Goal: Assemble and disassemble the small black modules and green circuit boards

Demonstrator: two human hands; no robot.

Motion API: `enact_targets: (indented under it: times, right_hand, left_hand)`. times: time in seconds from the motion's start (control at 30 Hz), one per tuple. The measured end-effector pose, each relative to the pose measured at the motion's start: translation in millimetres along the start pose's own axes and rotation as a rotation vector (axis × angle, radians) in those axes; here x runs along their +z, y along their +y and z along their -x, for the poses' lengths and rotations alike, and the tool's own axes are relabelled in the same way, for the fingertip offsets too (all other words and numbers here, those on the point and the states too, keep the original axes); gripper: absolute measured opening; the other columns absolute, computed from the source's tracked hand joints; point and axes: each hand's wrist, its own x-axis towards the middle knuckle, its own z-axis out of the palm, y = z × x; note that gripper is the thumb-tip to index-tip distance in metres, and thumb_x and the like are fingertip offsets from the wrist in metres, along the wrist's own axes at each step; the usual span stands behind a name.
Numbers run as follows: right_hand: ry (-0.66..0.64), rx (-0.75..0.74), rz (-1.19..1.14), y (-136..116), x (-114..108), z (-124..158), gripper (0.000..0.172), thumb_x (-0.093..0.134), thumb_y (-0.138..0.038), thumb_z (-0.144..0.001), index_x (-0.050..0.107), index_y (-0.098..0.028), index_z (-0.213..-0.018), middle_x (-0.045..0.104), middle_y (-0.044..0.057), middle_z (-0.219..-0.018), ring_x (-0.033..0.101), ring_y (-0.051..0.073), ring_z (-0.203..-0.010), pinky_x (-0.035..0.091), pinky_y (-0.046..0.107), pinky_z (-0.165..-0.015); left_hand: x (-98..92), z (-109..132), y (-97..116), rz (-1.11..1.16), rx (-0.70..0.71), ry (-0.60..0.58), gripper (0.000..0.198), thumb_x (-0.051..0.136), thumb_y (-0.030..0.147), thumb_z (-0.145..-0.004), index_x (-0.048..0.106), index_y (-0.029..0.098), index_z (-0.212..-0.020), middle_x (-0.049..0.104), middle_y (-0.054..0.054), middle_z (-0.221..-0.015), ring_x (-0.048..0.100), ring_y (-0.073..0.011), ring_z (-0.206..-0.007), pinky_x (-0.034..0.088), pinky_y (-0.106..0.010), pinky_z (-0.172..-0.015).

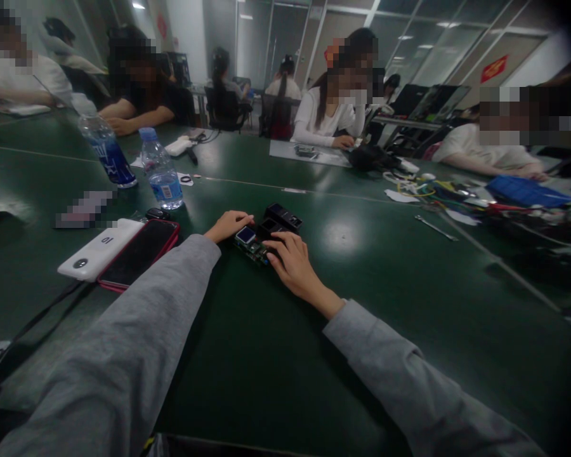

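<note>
A small green circuit board (255, 252) with a little square display (245, 235) lies on the dark green table between my two hands. My left hand (229, 226) is closed at the board's far left edge, its fingers partly curled and its thumb hidden. From the right, my right hand (292, 263) holds the board's right end between thumb and bent fingers. Right behind the board stands a black housing (285, 216) with a dark window, touching or nearly touching it; its lower part is covered by my right fingers.
Left of me lie a red-cased phone (140, 254), a white power bank (98, 251) and another phone (85, 208). Two bottles, one clear (162, 171) and one blue-labelled (105, 143), stand behind. A wrench (435, 228) and tangled cables (428, 188) lie right. Several people sit around.
</note>
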Motion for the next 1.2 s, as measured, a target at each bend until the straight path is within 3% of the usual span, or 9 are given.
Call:
enact_targets:
  times: [1.2]
  right_hand:
    - [-0.002, 0.004, 0.020, 0.9, 2.8, -0.4, 0.033, 0.037, -0.038, -0.102, 0.050, -0.024, -0.128, 0.049, 0.009, -0.135, 0.039, 0.025, -0.129, 0.035, 0.044, -0.104]
  left_hand:
    - [1.1, -0.7, -2.5, 0.007, 0.023, 0.007, 0.047, 0.045, 0.053, -0.091, 0.075, 0.017, -0.092, 0.075, -0.006, -0.094, 0.067, -0.0195, -0.087, 0.049, -0.030, -0.080]
